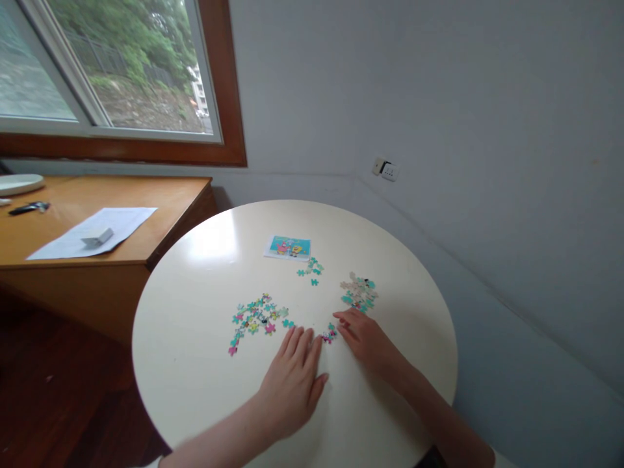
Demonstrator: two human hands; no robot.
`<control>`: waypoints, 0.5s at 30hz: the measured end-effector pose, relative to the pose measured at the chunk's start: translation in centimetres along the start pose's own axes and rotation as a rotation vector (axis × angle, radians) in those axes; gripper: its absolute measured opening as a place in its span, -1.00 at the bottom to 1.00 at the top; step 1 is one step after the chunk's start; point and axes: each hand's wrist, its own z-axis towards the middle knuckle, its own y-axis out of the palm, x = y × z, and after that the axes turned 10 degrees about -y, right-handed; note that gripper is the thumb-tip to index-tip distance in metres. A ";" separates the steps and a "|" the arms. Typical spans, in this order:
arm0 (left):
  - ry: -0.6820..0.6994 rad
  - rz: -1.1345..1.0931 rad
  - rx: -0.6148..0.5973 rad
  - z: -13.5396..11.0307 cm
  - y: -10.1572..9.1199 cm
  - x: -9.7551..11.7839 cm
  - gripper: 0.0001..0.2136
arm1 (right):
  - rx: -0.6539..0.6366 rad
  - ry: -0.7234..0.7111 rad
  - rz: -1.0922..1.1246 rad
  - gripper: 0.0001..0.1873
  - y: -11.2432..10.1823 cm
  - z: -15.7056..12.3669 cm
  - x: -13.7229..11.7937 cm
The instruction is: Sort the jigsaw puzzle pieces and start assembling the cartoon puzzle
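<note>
My left hand (292,377) lies flat on the round cream table (195,325), fingers stretched out and together, holding nothing. My right hand (365,338) rests beside it, fingers extended toward a small joined bit of puzzle pieces (329,334) that lies between the two hands. A spread of teal, pink and yellow loose pieces (256,318) lies left of my left hand. A pile of teal and beige pieces (359,292) sits just beyond my right fingertips. A few teal pieces (312,268) lie near the reference picture card (288,247).
A wooden desk (97,260) stands to the left under the window, carrying a sheet of paper (92,231), a small grey object (98,238), a dark pen-like thing (26,208) and a white plate edge (17,184). The wall has a socket (386,169).
</note>
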 end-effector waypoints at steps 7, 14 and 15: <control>-0.076 -0.104 0.127 0.6 -0.7 -0.4 -0.60 | -0.099 -0.163 -0.327 -0.50 3.9 -5.0 -1.7; -0.202 -0.296 0.273 1.2 -2.1 -1.6 -0.68 | -0.220 -0.171 -0.211 -0.44 5.4 -0.7 -5.7; -0.219 -0.323 0.281 1.3 -2.1 -1.8 -0.68 | -0.236 -0.182 -0.178 -0.42 5.5 0.3 -6.1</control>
